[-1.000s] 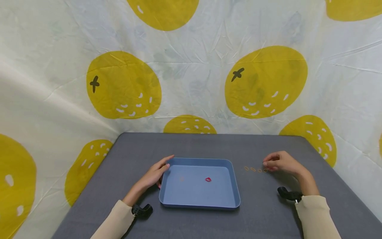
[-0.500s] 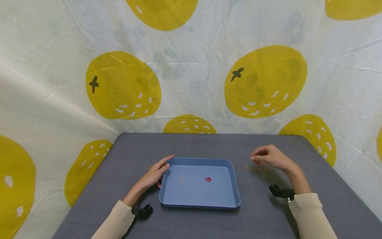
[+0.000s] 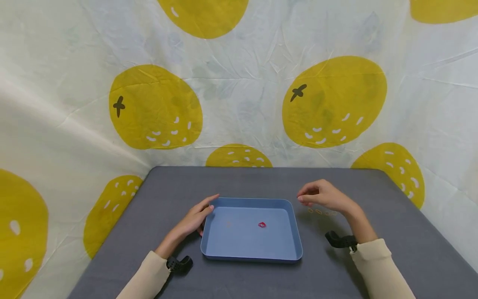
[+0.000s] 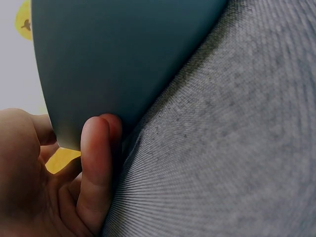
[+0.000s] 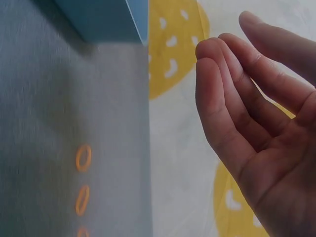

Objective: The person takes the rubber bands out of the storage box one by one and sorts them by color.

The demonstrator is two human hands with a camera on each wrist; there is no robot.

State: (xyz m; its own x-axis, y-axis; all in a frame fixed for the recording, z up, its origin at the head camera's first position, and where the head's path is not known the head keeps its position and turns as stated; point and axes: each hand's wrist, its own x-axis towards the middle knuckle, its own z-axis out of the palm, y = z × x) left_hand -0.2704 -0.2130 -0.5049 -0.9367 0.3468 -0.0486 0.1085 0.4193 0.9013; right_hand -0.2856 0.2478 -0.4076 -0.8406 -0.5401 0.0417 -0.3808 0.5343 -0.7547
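Note:
A shallow blue tray (image 3: 250, 245) lies on the grey table. My left hand (image 3: 192, 218) grips its left side, thumb at the rim; in the left wrist view the fingers (image 4: 96, 153) press the tray's outer wall. Inside the tray lie a small red rubber band (image 3: 262, 224), bunched up, and a faint tan mark too pale to make out. Right of the tray, several orange rubber bands (image 3: 318, 211) form a row on the cloth. Above them hovers my right hand (image 3: 328, 197), fingers loosely bent; the right wrist view shows thumb and fingers apart, with nothing between them.
Grey cloth covers the table (image 3: 254, 282). Behind and around it hangs a white curtain (image 3: 242, 104) printed with yellow fruit. A black wrist camera (image 3: 340, 240) sits on the right wrist and another (image 3: 180, 264) on the left.
From the right end of the orange band row, my right hand has lifted and moved left toward the tray's right side. The left hand and tray stay put.

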